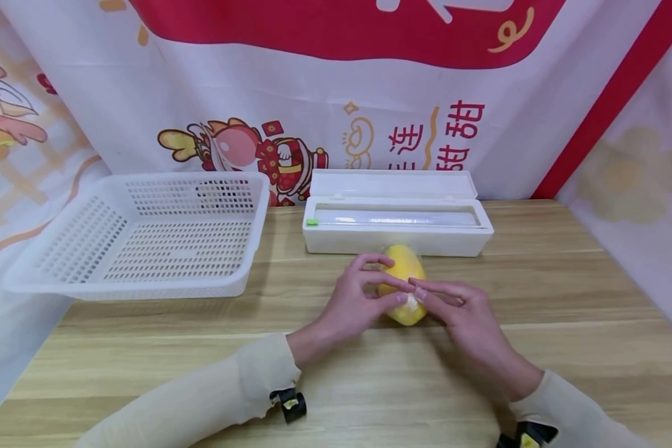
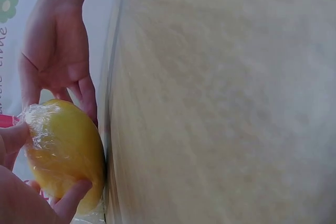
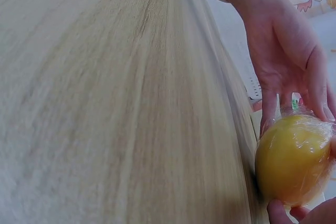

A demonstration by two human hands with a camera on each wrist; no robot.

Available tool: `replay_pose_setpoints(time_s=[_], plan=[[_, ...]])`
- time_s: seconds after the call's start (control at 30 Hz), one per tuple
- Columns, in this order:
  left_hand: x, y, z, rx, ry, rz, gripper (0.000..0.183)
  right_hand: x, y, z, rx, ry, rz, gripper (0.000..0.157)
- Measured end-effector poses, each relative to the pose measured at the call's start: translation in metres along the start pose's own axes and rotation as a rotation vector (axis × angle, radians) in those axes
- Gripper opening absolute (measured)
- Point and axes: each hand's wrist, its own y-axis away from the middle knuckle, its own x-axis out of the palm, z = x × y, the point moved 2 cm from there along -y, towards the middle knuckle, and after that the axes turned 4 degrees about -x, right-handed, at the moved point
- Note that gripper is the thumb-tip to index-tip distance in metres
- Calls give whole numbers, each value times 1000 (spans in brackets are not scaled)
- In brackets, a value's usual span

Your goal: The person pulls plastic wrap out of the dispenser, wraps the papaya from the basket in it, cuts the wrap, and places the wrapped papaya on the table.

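A yellow oval fruit like a mango [image 1: 404,261] lies on the table in front of the white box, wrapped in clear cling film [image 2: 44,124] that looks wrinkled and shiny. My left hand [image 1: 354,303] holds the fruit from the left, with thumb and fingertips on the film over its top. From the right, my right hand [image 1: 475,320] meets it there, thumb and forefinger together on the film. Both wrist views show the fingers around the wrapped fruit; its underside is hidden.
Just behind the fruit stands a white cling film box [image 1: 397,239], its lid raised and a roll inside. To the left is a white perforated basket [image 1: 241,283]. A printed cloth [image 1: 325,93] hangs along the back edge of the wooden table [image 1: 565,298].
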Motion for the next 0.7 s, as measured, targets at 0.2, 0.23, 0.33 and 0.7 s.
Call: replay_pose_setpoints(time_s=[0.2,0.23,0.33,0.7], plan=[[0,-3,-1,-14,-59,-36,11,0,2,0,14,-3,4,34],[-1,-3,-1,-18,-61,-38,11,0,3,0,16,-8,6,34],[-1,-3,-2,-31,-64,-42,10,1,4,-1,12,-69,10,36],[-4,-2,-3,-86,-48,-47,7,0,1,-7,23,-124,-15,32]])
